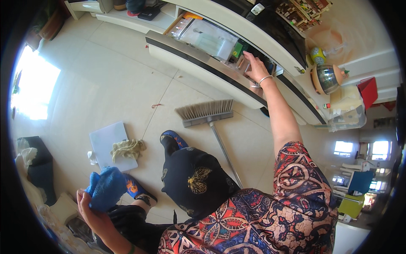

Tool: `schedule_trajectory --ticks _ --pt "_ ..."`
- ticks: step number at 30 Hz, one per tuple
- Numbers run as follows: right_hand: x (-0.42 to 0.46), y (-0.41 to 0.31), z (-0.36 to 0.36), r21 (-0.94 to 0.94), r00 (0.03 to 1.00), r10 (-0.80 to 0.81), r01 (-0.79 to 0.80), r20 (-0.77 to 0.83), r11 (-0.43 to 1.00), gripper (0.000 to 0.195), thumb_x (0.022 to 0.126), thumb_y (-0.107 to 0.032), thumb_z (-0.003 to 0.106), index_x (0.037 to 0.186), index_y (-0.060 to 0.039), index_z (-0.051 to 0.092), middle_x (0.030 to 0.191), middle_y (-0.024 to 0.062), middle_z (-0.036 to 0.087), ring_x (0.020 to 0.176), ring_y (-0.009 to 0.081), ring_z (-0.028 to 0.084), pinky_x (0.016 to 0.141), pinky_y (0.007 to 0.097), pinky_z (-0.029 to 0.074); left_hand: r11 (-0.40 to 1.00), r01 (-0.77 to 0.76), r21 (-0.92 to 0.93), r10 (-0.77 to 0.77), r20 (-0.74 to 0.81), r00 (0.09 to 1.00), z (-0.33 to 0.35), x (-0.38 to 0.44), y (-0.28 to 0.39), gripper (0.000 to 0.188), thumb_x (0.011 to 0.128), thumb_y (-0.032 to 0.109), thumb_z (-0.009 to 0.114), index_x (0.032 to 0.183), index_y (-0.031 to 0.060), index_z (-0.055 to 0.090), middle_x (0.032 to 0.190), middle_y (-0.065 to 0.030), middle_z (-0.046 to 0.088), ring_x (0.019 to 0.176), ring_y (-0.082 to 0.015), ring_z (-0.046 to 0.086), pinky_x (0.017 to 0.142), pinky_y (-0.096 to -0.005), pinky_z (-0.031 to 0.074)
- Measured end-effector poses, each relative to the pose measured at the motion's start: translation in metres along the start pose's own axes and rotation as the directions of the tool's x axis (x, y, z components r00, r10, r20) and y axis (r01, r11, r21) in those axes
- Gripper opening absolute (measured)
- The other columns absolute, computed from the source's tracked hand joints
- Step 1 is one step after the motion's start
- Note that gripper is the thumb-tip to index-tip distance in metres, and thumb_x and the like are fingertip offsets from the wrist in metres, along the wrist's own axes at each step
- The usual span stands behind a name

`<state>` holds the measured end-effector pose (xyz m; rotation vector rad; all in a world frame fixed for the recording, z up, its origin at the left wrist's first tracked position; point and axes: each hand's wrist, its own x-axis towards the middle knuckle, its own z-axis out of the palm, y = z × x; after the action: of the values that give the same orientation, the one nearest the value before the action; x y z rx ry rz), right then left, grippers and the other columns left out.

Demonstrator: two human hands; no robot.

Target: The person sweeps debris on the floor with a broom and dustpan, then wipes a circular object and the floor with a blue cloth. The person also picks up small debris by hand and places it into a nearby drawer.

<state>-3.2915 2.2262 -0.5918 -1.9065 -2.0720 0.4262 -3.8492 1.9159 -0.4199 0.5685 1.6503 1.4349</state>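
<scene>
A bunched blue cloth (107,189) is held in my left hand (87,206), at the lower left above my leg. My right hand (256,67), with a bracelet at the wrist, reaches into a pulled-out drawer (203,55) of a white cabinet. Its thumb and fingers are apart beside a small case (242,64); whether they touch it is unclear. A green box (237,50) lies near the fingertips. Farther left in the drawer are papers and a pale green packet (211,44). A yellowish rag (127,150) lies partly on a flat white panel (109,139) on the floor.
A broom (207,112) lies on the tiles between my foot and the drawer front. A crumpled white tissue (92,157) is beside the panel. On the cabinet top stand a round orange-and-dark container (328,78) and a clear plastic box (349,116). Chairs (352,204) are at the right.
</scene>
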Motion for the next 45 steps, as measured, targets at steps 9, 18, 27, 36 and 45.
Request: schedule_trajectory --ticks 9,18,27,36,45 --pt "-0.015 0.005 -0.014 -0.226 0.996 -0.030 0.010 -0.084 0.974 0.054 0.083 -0.011 0.059 0.135 -0.0141 0.043 0.129 0.0171 0.052 0.120 0.0323 0.048 0.101 0.0399 0.039 1.000 -0.001 0.005 0.002 -0.060 0.998 0.011 0.000 0.000 0.015 0.089 0.022 0.050 0.081 0.0105 0.045 0.078 0.0009 0.040 0.076 -0.0089 0.047 0.072 -0.0227 0.043" --pt "-0.126 -0.096 0.028 -0.087 0.888 -0.288 0.275 -0.359 0.957 0.018 0.082 -0.017 0.060 0.090 -0.0051 0.049 0.091 0.0116 0.052 0.084 0.0268 0.050 0.074 0.0394 0.042 1.000 0.006 0.000 -0.006 -0.110 0.994 0.015 0.003 0.002 0.017 0.090 0.023 0.050 0.080 0.0108 0.044 0.077 0.0013 0.039 0.075 -0.0087 0.047 0.071 -0.0230 0.043" --pt "-0.060 -0.078 0.053 0.745 0.618 0.459 -0.346 0.638 -0.570 0.012 0.080 -0.004 0.058 0.074 -0.0034 0.048 0.070 0.0078 0.047 0.068 0.0220 0.051 0.064 0.0366 0.050 0.999 0.019 -0.041 -0.021 -0.049 0.999 0.015 0.005 0.001 0.015 0.089 0.021 0.051 0.079 0.0113 0.043 0.077 0.0012 0.040 0.074 -0.0090 0.046 0.072 -0.0226 0.043" --pt "0.012 -0.040 0.056 0.826 0.734 0.563 0.006 0.379 -0.564 0.008 0.074 0.014 0.046 0.072 0.0070 0.044 0.075 0.0142 0.045 0.075 0.0280 0.052 0.084 0.0476 0.057 0.997 -0.052 -0.052 0.046 -0.110 0.993 0.017 -0.001 0.002 0.016 0.086 0.019 0.050 0.076 0.0103 0.041 0.075 0.0013 0.038 0.073 -0.0080 0.043 0.069 -0.0206 0.039" --pt "0.092 0.021 0.056 0.899 0.724 0.655 0.113 0.216 -0.422 0.012 0.068 0.017 0.042 0.078 0.0137 0.048 0.084 0.0227 0.054 0.083 0.0386 0.061 0.085 0.0469 0.057 0.996 -0.006 -0.085 -0.003 -0.099 0.995 0.008 0.002 0.007 0.016 0.086 0.016 0.051 0.074 0.0096 0.043 0.073 0.0020 0.038 0.069 -0.0072 0.041 0.066 -0.0190 0.035"
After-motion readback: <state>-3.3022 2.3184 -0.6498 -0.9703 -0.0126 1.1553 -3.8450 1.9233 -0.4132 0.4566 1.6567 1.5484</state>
